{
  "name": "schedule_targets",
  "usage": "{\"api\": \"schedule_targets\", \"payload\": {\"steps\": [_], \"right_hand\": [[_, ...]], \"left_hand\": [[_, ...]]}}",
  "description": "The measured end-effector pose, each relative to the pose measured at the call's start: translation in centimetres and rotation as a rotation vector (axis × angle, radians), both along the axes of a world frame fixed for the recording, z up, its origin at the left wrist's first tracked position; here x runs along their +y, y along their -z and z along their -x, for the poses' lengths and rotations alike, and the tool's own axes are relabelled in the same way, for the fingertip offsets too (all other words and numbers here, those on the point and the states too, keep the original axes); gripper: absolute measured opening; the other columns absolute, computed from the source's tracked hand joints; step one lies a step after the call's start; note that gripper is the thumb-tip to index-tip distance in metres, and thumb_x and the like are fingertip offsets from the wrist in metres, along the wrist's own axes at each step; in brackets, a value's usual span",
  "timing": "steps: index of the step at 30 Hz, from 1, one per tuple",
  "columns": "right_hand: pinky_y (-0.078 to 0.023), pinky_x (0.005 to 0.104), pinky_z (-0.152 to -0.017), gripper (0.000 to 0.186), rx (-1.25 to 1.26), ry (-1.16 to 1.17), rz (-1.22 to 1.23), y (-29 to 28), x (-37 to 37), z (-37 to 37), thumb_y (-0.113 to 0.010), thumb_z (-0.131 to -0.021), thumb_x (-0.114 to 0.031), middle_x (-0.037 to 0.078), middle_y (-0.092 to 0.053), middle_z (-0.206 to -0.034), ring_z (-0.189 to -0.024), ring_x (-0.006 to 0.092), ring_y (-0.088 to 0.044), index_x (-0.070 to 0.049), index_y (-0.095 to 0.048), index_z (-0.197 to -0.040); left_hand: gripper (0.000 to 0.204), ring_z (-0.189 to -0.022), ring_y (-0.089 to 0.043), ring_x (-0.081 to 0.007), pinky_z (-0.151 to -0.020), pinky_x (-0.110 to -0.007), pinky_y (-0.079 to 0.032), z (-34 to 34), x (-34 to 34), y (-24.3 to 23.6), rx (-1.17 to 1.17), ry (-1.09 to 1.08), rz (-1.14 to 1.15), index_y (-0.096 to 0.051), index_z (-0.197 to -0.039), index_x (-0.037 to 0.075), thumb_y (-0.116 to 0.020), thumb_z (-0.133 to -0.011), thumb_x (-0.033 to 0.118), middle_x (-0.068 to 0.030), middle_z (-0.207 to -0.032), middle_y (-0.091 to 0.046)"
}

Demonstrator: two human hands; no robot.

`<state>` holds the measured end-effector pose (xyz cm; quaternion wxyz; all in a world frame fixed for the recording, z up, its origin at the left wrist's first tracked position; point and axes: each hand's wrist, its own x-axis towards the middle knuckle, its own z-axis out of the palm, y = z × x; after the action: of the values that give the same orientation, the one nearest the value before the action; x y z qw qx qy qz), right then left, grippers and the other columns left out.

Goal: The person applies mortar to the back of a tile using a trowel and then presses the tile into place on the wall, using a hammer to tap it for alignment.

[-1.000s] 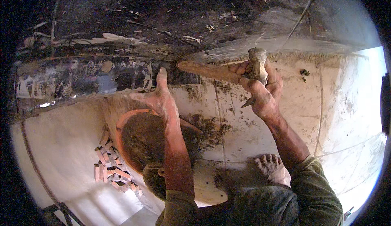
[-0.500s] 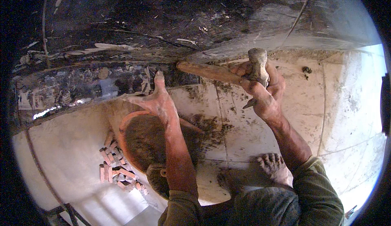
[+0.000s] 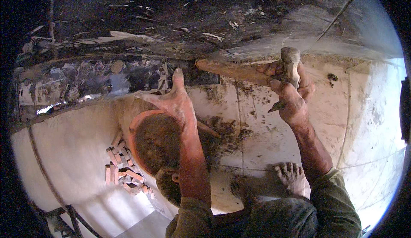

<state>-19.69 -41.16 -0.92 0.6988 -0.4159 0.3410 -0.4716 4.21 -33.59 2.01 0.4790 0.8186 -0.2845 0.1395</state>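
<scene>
My right hand (image 3: 295, 96) is closed around the head of a hammer (image 3: 291, 58). Its blunt metal face points up above my fingers, and a dark pointed bit (image 3: 276, 106) sticks out below them. The wooden handle (image 3: 235, 71) runs left from the hand, its end close to the foot of the blackened surface. My left hand (image 3: 175, 101) is empty, with thumb and fingers spread apart. It reaches to the edge of a soot-stained ledge (image 3: 117, 83), left of the handle's end; whether it presses on the ledge, I cannot tell.
Under my left forearm stands a round orange basin (image 3: 133, 131) with a dark inside. Broken red bricks (image 3: 124, 169) lie in a heap left of it. A sooty dark surface (image 3: 171, 19) spans the top. My bare foot (image 3: 293, 178) rests on the stained pale floor (image 3: 265, 139).
The whole view has shifted slightly. My right hand has moved a little to the right with the hammer, while my left hand stays spread by the ledge.
</scene>
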Motion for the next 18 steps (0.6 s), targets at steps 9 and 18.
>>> {"api": "schedule_targets", "payload": {"steps": [9,18], "right_hand": [[-0.045,0.0251,-0.064,0.027,-0.044,0.056,0.048,1.0,0.3,-1.4,-0.055,-0.075,-0.013,0.003,-0.062,-0.082,-0.071,0.0107,-0.055,0.001,-0.062,-0.098],[-0.045,0.0271,-0.065,0.026,0.127,0.011,0.108,-0.1,0.3,-1.2,-0.056,-0.076,-0.01,0.001,-0.062,-0.084,-0.073,0.0097,-0.054,-0.001,-0.061,-0.1]], "left_hand": [[0.107,-0.13,-0.029,-0.0338,-0.112,-0.043,-0.021,0.9,-0.4,-0.7,0.065,-0.022,0.017,-0.005,-0.14,-0.012,-0.08,-0.072,0.021,-0.0293,-0.142,-0.021],[0.109,-0.132,-0.026,-0.0309,-0.11,-0.042,-0.024,0.3,0.0,-0.4,0.088,-0.056,-0.002,0.0,-0.14,-0.011,-0.079,-0.072,0.02,-0.0286,-0.144,-0.017]]}}
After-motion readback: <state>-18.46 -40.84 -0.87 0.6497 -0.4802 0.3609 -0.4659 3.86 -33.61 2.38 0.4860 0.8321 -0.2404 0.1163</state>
